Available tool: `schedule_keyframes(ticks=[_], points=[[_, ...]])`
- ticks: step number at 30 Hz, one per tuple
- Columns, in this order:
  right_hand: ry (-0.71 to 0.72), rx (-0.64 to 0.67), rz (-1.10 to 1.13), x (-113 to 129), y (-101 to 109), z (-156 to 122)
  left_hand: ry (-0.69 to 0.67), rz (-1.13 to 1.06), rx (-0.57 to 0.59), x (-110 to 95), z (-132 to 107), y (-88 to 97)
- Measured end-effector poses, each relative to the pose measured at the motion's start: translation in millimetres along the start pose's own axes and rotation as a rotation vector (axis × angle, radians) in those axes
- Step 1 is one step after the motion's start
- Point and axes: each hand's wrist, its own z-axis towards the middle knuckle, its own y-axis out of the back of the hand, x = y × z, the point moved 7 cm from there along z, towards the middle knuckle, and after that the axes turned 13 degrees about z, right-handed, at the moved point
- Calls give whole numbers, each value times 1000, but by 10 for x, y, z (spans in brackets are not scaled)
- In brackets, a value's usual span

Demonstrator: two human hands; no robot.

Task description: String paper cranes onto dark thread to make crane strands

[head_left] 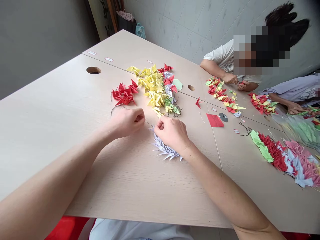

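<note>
Pale wood-grain tabletops (45, 106) carry loose heaps of red paper cranes (123, 95) and yellow paper cranes (152, 86) just ahead of the person's hands, with two co-workers sorting their own piles at the far end. The left hand (128, 122) is closed in a tight pinch on a thin dark wire (149, 123), which runs rightward, slanting slightly down. The right hand (171, 133) is curled narrow on top of a string of white paper cranes (165, 148), whose long axis curves from upper left to lower right; whether it grips the wire, I cannot tell.
</note>
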Motion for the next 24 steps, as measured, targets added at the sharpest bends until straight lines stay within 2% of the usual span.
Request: schedule_keyframes(ticks=[4, 6, 9, 11, 13, 17, 24], points=[[14, 48, -2, 48, -41, 1, -20, -16, 95, 0, -27, 12], [39, 114, 46, 87, -77, -9, -33, -73, 236, 29, -69, -4], [121, 234, 196, 172, -94, -102, -7, -159, 519, 107, -188, -48], [148, 258, 282, 194, -49, -222, 35, -162, 615, 167, -248, -42], [133, 232, 299, 160, 6, -364, 54, -142, 637, 198, -268, -32], [145, 169, 260, 59, 8, -617, 49, -90, 608, 175, -238, -52], [247, 141, 346, 4, -79, -709, 2, -23, 431, 75, -133, -42]])
